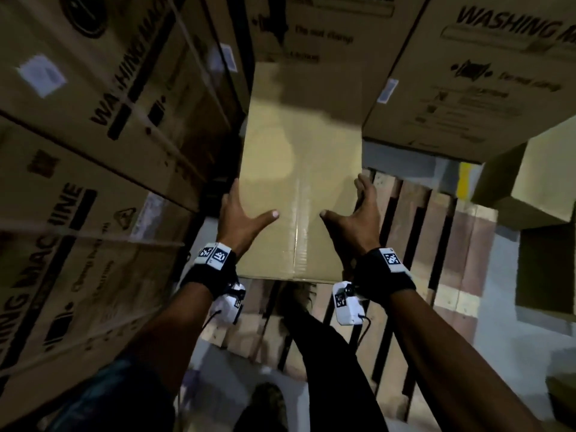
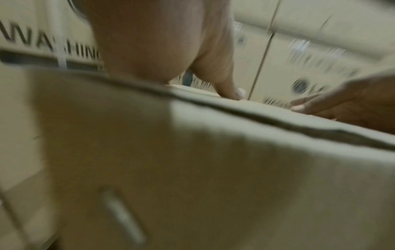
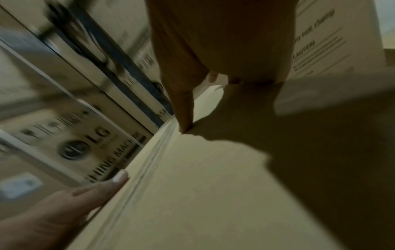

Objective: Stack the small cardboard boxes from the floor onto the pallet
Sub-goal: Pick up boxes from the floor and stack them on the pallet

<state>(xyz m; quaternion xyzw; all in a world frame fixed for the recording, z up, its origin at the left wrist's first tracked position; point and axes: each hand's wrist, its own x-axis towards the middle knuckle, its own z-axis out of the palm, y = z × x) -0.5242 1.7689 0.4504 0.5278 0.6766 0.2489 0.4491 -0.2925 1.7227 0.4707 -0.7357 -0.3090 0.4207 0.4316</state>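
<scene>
Both hands, left hand (image 1: 241,216) and right hand (image 1: 358,213), flat and spread, press one cardboard box (image 1: 296,169) between them over the pallet (image 1: 414,213); more likely remain.

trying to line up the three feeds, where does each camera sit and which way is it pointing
Head: worn on the head, looking forward and down at the plain cardboard box over the pallet; shows both forearms, left hand, right hand and a leg.
Left wrist: on the left wrist, looking along the hand across the box's near side; shows the left thumb and the other hand's fingers.
Right wrist: on the right wrist, looking along the box top toward the washing machine cartons; shows both thumbs.
Shared: all three show the box and both hands.
</scene>
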